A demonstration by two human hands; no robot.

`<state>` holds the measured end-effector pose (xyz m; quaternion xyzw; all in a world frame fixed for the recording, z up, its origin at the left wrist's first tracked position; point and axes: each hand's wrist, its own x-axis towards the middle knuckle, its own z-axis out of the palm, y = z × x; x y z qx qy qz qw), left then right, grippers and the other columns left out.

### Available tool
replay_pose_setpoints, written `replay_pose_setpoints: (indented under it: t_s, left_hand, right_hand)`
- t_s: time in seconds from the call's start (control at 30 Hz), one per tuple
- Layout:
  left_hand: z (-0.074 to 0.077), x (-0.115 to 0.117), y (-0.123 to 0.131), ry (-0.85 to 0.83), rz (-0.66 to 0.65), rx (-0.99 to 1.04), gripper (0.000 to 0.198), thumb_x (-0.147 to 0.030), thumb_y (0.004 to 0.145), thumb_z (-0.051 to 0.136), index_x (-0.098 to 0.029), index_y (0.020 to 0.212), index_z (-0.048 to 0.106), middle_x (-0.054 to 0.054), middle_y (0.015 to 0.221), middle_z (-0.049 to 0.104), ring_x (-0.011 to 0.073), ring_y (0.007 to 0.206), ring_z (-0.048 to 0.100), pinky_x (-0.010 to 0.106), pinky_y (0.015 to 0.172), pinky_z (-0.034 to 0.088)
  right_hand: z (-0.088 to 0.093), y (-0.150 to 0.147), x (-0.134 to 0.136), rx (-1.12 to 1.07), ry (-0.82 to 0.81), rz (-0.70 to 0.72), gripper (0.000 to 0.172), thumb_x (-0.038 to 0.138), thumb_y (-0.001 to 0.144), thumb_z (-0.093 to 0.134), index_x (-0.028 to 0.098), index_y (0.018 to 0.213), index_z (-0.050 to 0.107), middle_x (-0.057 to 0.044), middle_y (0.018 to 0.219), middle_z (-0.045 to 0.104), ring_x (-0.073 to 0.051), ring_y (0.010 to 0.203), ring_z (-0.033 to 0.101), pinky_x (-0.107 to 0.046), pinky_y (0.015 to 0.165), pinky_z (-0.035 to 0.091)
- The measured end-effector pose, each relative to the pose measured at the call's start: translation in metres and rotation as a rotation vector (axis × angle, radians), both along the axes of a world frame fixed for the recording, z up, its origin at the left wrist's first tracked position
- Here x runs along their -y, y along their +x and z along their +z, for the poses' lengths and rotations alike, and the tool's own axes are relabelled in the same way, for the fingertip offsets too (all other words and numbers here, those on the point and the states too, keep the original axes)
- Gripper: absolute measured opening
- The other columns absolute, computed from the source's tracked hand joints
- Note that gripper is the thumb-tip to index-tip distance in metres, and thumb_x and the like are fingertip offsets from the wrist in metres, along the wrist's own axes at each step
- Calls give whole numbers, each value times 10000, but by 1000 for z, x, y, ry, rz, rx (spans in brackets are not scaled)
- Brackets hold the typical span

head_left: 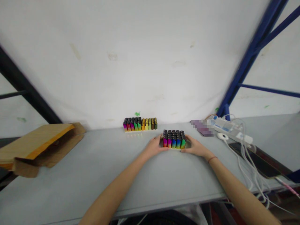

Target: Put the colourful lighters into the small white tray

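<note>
A block of lighters (pixel 174 142) stands upright in rows, black-topped, with bodies running from red and magenta through blue to green. A pale tray edge shows at its base. My left hand (pixel 154 147) grips the block's left end, thumb along the front lower corner. At the opposite end my right hand (pixel 196 147) holds it the same way; the fingers behind are partly hidden. Whether the block rests on the table or is slightly raised, I cannot tell. Further back, against the wall, stand a second group of purple-to-green lighters (pixel 132 125) and a yellow-to-brown group (pixel 149 124).
On the left of the grey table (pixel 77 175) lies an open cardboard box (pixel 39 145). A power strip (pixel 226 125), white cables (pixel 246 153), a white plug-like device (pixel 222 136) and a dark phone (pixel 257 162) occupy the right. A blue metal post (pixel 243 68) rises behind them.
</note>
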<state>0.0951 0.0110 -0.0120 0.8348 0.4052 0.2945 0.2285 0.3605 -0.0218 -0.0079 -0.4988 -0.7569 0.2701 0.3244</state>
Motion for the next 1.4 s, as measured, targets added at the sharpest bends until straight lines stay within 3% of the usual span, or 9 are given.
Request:
replay_pose_setpoints:
  t_s: [0.17, 0.33, 0.53, 0.73, 0.87, 1.07, 1.4]
  left_hand:
    - [-2, -13, 3, -58, 45, 92, 733, -461, 674, 729, -137, 1268, 446, 147, 1194, 607, 291, 1093, 574, 422, 966, 415]
    - [3, -22, 18, -150, 183, 152, 545, -499, 774, 620, -153, 1178, 505, 120, 1070, 665, 262, 990, 628, 367, 879, 464]
    - [8, -33, 39, -122, 379, 109, 443, -498, 855, 503, -143, 1116, 553, 147, 1023, 674, 279, 969, 632, 340, 833, 453]
    - [15, -40, 49, -135, 469, -23, 406, -431, 934, 357, -141, 1054, 614, 153, 993, 689, 267, 936, 644, 300, 769, 451]
    - [13, -43, 49, -84, 472, -83, 323, -309, 930, 387, -138, 1055, 631, 148, 1015, 685, 260, 939, 639, 297, 780, 447]
    - [9, -48, 47, -40, 500, -83, 291, -245, 908, 431, -122, 1096, 615, 146, 1030, 662, 248, 977, 612, 305, 849, 432]
    - [-6, -44, 40, -34, 490, 210, 285, -191, 842, 537, -131, 1120, 562, 114, 1064, 633, 213, 983, 586, 332, 879, 442]
  right_hand:
    - [0, 3, -18, -150, -86, 21, 768, 418, 616, 763, 168, 1268, 443, -120, 1208, 589, -250, 1119, 548, -425, 996, 406]
    - [3, 4, -42, -264, -233, -24, 576, 401, 713, 689, 157, 1199, 500, -124, 1129, 637, -235, 1042, 596, -412, 950, 439]
    - [16, -11, -63, -171, -134, -88, 353, 415, 774, 594, 155, 1005, 654, -84, 1075, 671, -258, 1016, 587, -415, 940, 427]
    - [9, -21, -81, -176, -78, -237, 379, 457, 824, 487, 143, 902, 686, -69, 911, 704, -245, 892, 606, -392, 877, 439]
    - [-4, -31, -89, -64, 1, -345, 344, 431, 837, 462, 177, 953, 663, -67, 944, 692, -233, 926, 592, -359, 867, 425]
    - [-10, -48, -92, 78, 24, -481, 408, 466, 869, 363, 160, 867, 632, -86, 843, 666, -211, 788, 586, -318, 752, 427]
    - [-14, -53, -75, -29, 120, -494, 415, 534, 820, 396, 169, 824, 592, -65, 758, 632, -193, 692, 556, -302, 654, 425]
